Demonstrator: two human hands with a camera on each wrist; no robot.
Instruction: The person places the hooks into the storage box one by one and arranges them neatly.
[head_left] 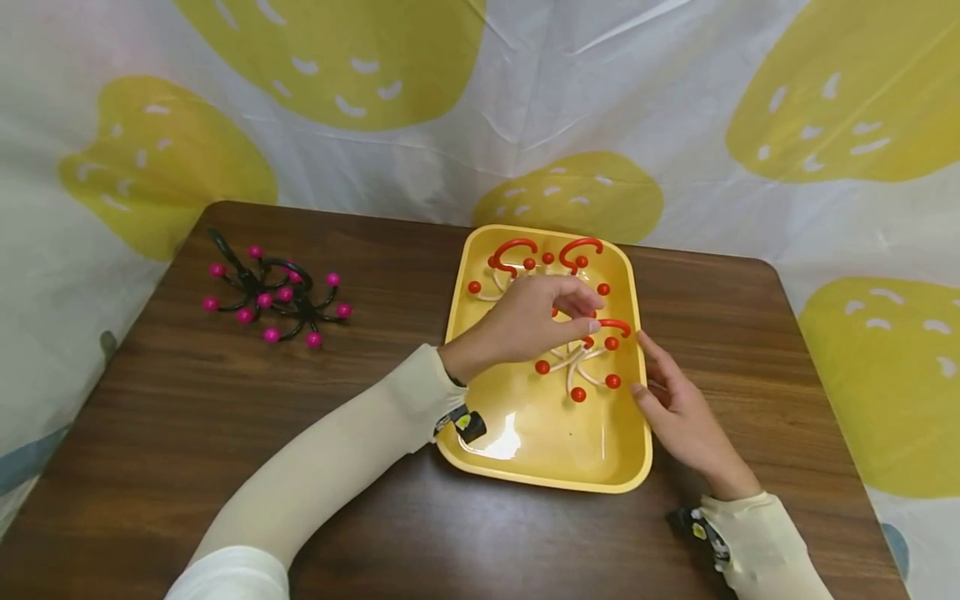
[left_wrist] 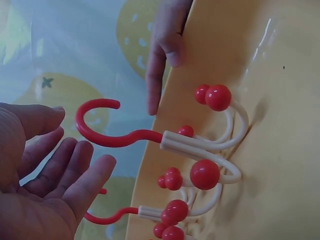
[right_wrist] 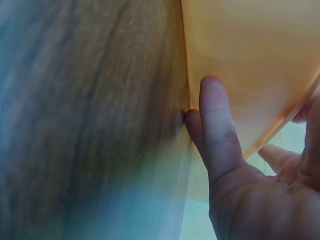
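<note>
My left hand (head_left: 528, 321) hovers over the yellow tray (head_left: 543, 479), its fingers loosely bent and holding nothing. In the left wrist view the fingers of the left hand (left_wrist: 55, 170) are spread beside the red hook (left_wrist: 112, 140) of a white-armed rack with red balls, with a gap between. That rack (head_left: 576, 358) stands in the tray's middle right; others with red hooks (head_left: 581, 243) are behind it, partly hidden by the hand. My right hand (head_left: 686, 425) rests against the tray's right wall; in the right wrist view its fingers (right_wrist: 217, 120) touch the tray's outer side (right_wrist: 240, 65).
Two black racks (head_left: 303, 304) with pink balls lie close together on the brown table (head_left: 375, 508) at the left. A white curtain (head_left: 420, 167) with yellow shapes hangs behind the table.
</note>
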